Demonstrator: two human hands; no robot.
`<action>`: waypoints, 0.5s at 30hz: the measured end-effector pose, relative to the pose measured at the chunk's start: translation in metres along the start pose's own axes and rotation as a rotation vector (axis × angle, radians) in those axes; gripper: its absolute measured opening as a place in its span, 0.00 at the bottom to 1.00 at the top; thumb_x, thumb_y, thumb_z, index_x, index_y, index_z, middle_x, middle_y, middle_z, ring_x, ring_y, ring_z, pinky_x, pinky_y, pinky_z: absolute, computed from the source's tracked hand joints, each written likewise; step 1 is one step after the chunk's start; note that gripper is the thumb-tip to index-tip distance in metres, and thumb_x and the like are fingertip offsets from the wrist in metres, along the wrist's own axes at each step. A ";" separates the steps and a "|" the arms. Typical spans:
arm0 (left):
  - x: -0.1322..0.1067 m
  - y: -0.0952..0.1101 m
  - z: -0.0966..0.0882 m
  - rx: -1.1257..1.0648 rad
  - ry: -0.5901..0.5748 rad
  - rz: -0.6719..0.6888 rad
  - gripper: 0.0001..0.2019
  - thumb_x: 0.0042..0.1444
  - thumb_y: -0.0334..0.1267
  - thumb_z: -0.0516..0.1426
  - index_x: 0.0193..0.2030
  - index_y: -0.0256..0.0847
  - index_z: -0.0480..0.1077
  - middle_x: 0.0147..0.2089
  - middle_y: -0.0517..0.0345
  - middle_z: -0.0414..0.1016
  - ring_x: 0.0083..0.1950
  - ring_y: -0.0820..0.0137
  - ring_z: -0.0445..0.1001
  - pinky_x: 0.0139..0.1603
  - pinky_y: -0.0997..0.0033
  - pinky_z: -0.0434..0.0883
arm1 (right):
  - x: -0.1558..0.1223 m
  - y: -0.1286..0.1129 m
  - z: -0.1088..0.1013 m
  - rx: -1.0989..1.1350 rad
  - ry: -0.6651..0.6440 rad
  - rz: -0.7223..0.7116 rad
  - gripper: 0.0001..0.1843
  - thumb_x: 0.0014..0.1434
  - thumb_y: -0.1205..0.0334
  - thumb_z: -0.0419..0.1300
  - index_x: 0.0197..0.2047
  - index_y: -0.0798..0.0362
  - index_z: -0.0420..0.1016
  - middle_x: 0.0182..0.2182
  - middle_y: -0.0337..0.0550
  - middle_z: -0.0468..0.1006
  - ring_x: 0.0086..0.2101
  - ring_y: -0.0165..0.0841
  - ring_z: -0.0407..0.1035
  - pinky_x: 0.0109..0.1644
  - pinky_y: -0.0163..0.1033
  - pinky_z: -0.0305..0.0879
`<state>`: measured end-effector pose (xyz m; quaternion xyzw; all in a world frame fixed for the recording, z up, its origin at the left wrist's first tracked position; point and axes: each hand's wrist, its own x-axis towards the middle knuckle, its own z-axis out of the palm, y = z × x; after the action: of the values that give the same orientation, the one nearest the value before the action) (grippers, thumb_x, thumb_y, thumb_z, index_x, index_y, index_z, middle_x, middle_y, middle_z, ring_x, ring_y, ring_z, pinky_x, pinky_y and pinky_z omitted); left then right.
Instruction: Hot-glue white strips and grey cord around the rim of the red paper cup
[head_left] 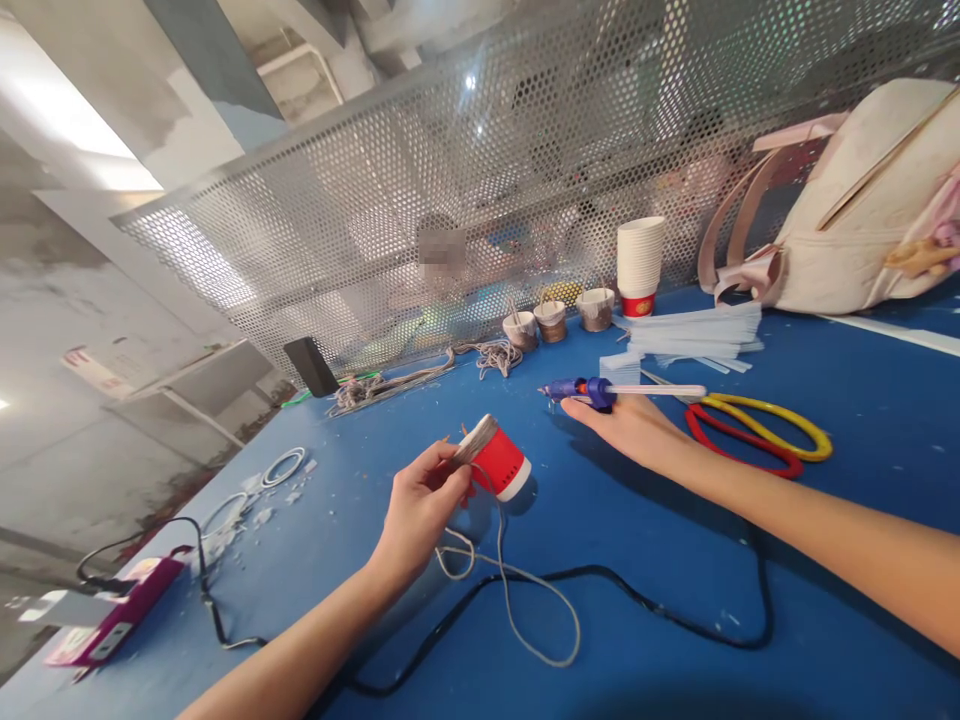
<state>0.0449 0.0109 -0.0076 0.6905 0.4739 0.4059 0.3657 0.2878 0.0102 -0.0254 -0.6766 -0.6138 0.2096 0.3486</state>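
My left hand (424, 505) is closed on a red paper cup (501, 462) that lies tilted, its white end toward the right. Grey cord (477, 438) is wound round the cup's end near my fingers, and a loose length of cord (536, 580) trails down in loops onto the table. In my right hand (634, 425) is a blue glue gun (577, 391), its nozzle pointing left and a pale glue stick (660, 391) jutting from its back. A gap separates the nozzle from the cup. My right fingers are partly hidden under the gun.
Scissors (757, 430) with red and yellow handles lie by my right forearm. Behind are glue sticks (697, 335), stacked paper cups (640, 262), cord-wrapped cups (551, 322) and loose cord (499, 357). A black cable (600, 572) crosses the blue table; a power strip (120, 615) sits left, a bag (847, 220) right.
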 end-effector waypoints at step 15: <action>-0.005 0.003 -0.007 0.226 0.097 0.352 0.04 0.52 0.32 0.54 0.30 0.39 0.70 0.29 0.59 0.70 0.27 0.74 0.68 0.27 0.75 0.67 | -0.049 -0.026 -0.039 -0.520 -0.126 -0.095 0.18 0.56 0.48 0.54 0.22 0.51 0.68 0.21 0.44 0.75 0.25 0.39 0.70 0.28 0.40 0.57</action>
<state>0.0388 0.0058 -0.0029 0.7788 0.4055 0.4408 0.1862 0.2900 -0.0462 0.0126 -0.6994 -0.6986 0.0700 0.1335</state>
